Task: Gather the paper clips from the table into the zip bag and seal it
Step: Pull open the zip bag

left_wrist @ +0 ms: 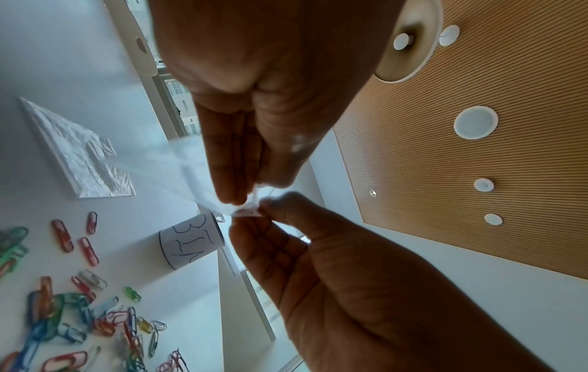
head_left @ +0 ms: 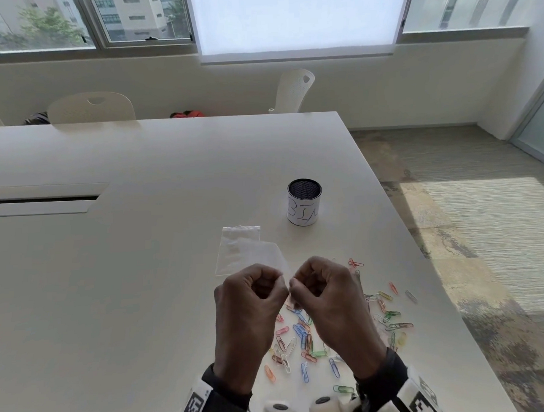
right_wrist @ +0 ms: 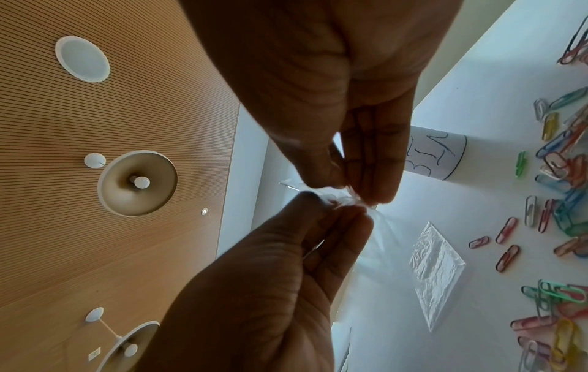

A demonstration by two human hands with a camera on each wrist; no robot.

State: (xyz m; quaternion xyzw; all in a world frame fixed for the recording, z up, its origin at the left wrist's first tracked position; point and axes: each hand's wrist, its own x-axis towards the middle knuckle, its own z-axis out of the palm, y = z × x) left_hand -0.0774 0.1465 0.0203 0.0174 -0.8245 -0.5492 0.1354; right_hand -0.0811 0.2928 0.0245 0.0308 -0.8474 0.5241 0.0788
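Observation:
Both hands are raised over the white table [head_left: 137, 272] and pinch the top edge of a clear zip bag [head_left: 266, 255] between them. My left hand [head_left: 279, 287] holds it from the left, my right hand [head_left: 295, 286] from the right. In the left wrist view the left hand [left_wrist: 251, 195] and right hand [left_wrist: 254, 219] meet at the crumpled bag mouth [left_wrist: 248, 211]. In the right wrist view, the right hand [right_wrist: 350, 193] nips the bag [right_wrist: 375, 239]. Several coloured paper clips [head_left: 303, 331] lie scattered under and right of the hands.
A second clear zip bag [head_left: 234, 235] lies flat on the table beyond the hands. A mesh cup with a paper label [head_left: 304, 201] stands farther back right. The table's right edge [head_left: 420, 262] runs close to the clips. White chairs [head_left: 91, 107] stand at the far side.

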